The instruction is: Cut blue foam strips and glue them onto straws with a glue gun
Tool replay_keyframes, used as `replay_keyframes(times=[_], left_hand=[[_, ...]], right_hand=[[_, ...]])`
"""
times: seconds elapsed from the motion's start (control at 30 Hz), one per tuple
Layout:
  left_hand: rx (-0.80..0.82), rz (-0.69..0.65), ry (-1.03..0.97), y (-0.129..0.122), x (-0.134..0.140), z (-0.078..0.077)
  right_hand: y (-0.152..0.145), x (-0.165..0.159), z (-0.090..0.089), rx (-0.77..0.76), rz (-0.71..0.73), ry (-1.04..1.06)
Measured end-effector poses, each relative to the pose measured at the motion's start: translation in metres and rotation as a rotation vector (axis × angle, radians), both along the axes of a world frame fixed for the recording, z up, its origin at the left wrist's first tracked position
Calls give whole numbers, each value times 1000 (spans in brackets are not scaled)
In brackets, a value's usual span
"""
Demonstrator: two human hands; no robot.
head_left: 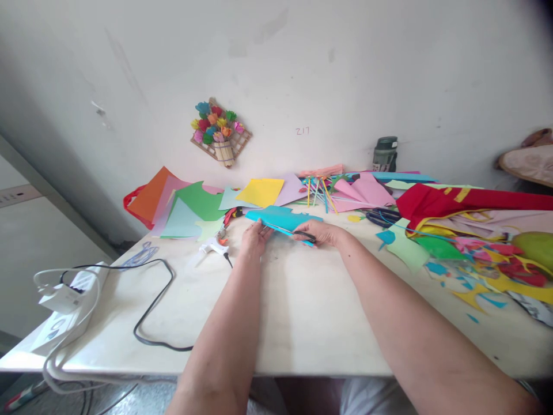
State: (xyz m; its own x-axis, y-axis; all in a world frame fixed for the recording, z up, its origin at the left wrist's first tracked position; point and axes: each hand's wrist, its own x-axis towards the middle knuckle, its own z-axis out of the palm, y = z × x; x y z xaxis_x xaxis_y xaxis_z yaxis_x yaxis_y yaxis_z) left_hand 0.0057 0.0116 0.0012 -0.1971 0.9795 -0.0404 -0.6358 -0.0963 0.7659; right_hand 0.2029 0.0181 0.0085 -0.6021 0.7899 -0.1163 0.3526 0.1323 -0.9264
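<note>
A sheet of blue paper (283,217) with a jagged far edge is held just above the middle of the table. My left hand (254,236) grips its left end, fingers closed on it. In my right hand (318,231) is a pair of scissors (309,235) with dark handles. Their blades lie along the near side of the paper, pointing left toward my left hand. Whether the blades are apart is too small to tell. Left of my left hand lies a white glue gun (212,249) with a black cord.
Coloured paper sheets (260,192) line the wall side, with paper straws (317,193) among them. Right are paper scraps (470,282), a red cloth (432,202) and a dark bottle (385,154). A power strip (71,305) and cables occupy the left. A flower decoration (221,131) hangs on the wall.
</note>
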Motion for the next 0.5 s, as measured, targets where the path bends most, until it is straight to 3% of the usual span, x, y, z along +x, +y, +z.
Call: replay_keyframes(times=[0.5], left_hand=[[-16, 4, -43, 3, -1, -2]], right_hand=[[-4, 1, 4, 47, 34, 39]])
